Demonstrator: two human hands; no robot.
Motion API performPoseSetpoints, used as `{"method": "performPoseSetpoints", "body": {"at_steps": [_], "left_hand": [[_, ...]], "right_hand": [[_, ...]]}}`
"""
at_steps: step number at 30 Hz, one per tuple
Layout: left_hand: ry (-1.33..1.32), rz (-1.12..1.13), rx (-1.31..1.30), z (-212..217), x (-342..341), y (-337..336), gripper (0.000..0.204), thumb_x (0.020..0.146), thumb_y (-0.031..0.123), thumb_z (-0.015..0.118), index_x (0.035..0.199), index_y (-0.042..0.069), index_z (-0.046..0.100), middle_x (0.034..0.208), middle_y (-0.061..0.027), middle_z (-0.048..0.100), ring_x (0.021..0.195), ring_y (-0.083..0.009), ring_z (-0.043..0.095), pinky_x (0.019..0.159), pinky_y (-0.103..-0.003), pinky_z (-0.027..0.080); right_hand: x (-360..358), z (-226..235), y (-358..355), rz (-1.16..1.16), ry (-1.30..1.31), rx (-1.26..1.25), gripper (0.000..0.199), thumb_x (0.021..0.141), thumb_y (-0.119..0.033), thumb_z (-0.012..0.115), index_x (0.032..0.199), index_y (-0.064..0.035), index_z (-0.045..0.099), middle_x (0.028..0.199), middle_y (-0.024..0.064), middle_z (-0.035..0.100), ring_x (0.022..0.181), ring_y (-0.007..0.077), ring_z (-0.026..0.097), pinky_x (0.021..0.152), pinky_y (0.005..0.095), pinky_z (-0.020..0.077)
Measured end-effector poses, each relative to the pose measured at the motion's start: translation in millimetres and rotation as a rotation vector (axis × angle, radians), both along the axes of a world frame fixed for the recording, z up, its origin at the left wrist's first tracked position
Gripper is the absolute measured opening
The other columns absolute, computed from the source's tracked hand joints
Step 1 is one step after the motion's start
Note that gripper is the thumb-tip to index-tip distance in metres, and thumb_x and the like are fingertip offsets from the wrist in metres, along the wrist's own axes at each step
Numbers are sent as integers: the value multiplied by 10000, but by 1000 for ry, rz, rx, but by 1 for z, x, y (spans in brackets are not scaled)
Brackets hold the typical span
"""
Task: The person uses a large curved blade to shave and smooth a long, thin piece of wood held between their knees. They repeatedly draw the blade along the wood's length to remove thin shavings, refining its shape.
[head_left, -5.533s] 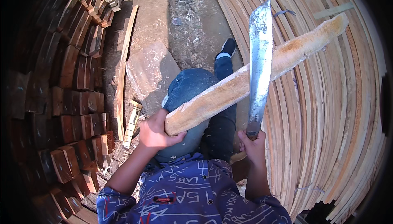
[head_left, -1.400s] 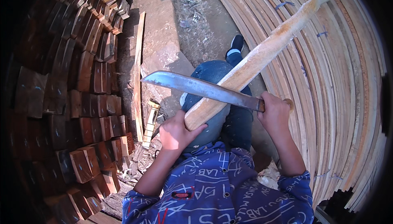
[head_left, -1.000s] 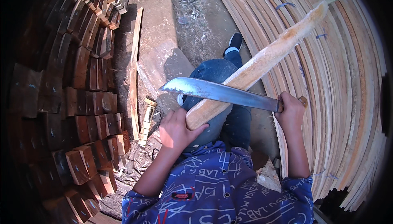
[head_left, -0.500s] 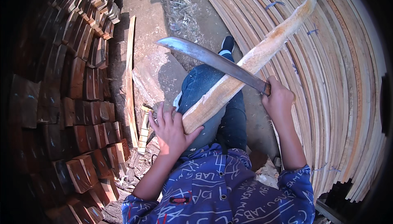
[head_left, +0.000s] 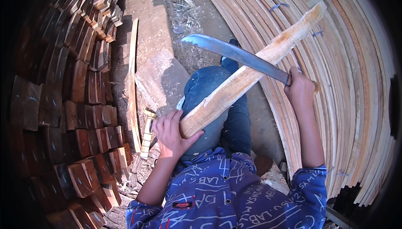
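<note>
A long, pale, rough-faced wooden slab (head_left: 215, 105) lies slantwise over my bent knee, its far end pointing to the upper right. My left hand (head_left: 171, 136) grips the near end, thumb on one edge and fingers round the other side. In my right hand (head_left: 300, 88) is the short handle of a machete (head_left: 238, 55). Its curved steel blade crosses above the slab beyond the middle, with the tip pointing to the upper left. Whether the blade touches the wood I cannot tell.
Dark-ended timber blocks (head_left: 79, 178) are stacked along the left. Long bent strips of wood (head_left: 335, 103) fill the right side. A thin slat (head_left: 133, 82) and a short yellowish wood piece (head_left: 147, 135) lie left of my leg. Shavings (head_left: 184, 15) litter the ground ahead.
My right hand and the machete have moved right and slightly farther up the slab. The slab has shifted slightly toward the lower left, and my left fingers have drawn closer together on its end.
</note>
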State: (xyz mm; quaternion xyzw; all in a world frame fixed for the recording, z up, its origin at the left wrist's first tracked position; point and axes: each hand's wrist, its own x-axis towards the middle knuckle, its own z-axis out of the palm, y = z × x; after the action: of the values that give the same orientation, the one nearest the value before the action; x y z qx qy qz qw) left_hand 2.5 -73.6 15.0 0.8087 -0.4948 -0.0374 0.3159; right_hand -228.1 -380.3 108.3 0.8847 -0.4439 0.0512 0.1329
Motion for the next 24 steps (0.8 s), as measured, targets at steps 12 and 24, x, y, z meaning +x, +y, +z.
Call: {"method": "performPoseSetpoints", "body": {"at_steps": [12, 24], "left_hand": [[78, -144, -188, -23, 16, -2, 556, 846, -176, 408, 1388, -72, 476, 1409, -294, 494, 1362, -415, 443, 1156, -575, 276], [1, -38, 131, 17, 0, -14, 628, 644, 452, 857, 1037, 30, 610, 940, -127, 574, 936, -319, 505, 878, -456, 369]], "right_hand": [[14, -3, 38, 116, -81, 214, 154, 741, -107, 684, 839, -31, 593, 679, 164, 628, 632, 342, 658, 591, 452, 518], [7, 5, 14, 37, 16, 149, 113, 727, -139, 697, 744, -53, 626, 640, 141, 636, 613, 319, 665, 588, 445, 526]]}}
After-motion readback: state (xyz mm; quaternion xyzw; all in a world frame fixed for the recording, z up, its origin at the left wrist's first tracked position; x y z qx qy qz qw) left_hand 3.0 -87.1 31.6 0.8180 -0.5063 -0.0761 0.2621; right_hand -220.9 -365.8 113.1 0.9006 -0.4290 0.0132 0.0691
